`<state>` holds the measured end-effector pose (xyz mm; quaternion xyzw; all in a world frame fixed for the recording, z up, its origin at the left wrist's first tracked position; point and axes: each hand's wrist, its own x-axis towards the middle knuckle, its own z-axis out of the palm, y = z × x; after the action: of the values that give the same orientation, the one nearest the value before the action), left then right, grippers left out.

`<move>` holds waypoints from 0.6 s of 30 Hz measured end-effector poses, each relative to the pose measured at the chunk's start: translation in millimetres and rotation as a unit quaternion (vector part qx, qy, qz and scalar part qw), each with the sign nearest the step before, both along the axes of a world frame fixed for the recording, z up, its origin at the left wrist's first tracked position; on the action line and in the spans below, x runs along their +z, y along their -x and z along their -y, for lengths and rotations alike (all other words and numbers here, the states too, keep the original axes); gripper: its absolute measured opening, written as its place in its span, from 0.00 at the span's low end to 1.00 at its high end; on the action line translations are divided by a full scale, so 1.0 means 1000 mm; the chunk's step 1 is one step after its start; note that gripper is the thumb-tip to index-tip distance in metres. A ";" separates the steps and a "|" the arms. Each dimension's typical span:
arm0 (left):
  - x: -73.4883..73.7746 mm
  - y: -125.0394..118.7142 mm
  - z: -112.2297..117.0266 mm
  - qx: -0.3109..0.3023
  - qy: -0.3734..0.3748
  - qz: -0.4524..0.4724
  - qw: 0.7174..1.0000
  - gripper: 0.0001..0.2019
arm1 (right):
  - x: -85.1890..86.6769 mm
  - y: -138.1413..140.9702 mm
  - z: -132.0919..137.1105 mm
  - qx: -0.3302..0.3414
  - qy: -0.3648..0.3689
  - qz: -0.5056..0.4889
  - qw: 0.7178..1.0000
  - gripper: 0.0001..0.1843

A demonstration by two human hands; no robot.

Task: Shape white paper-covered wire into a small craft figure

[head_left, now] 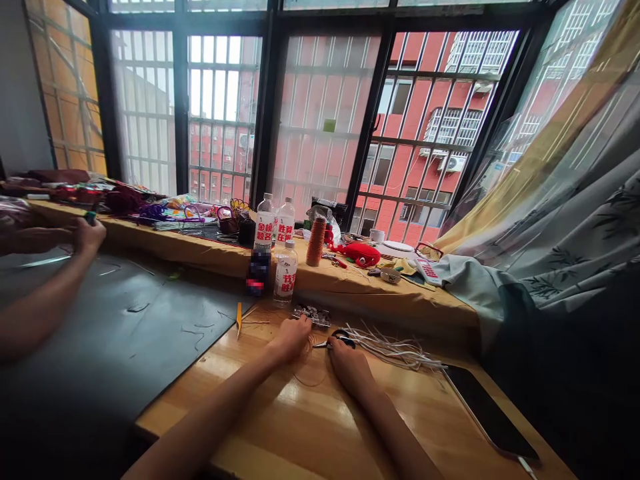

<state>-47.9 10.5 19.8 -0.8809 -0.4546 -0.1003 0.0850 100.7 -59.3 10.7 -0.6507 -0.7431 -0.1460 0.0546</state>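
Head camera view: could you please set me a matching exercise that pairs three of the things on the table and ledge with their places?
Things:
1. black-handled metal scissors
2. tall orange thread spool
3. flat black phone

Places:
a. on the cloth-covered window ledge, right of the clear plastic bottles
b. near the right edge of the wooden table
c. just beyond the right hand

Pairs: 1-c, 2-a, 3-b.
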 end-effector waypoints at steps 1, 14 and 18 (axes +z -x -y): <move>0.003 0.002 -0.001 0.009 0.002 0.014 1.000 0.11 | 0.000 0.000 0.000 0.002 0.001 0.000 1.000 0.14; 0.009 0.015 -0.015 0.043 0.055 0.076 0.995 0.12 | -0.008 -0.007 -0.006 -0.018 -0.040 -0.049 0.998 0.11; 0.011 0.011 -0.007 0.021 -0.006 0.054 0.998 0.12 | -0.005 -0.047 -0.012 -0.085 -0.091 -0.103 0.987 0.12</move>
<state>-59.3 17.5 30.7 -0.8641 -0.4761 -0.1488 0.0673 147.9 -47.0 5.2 -0.7155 -0.6590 -0.1492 0.1774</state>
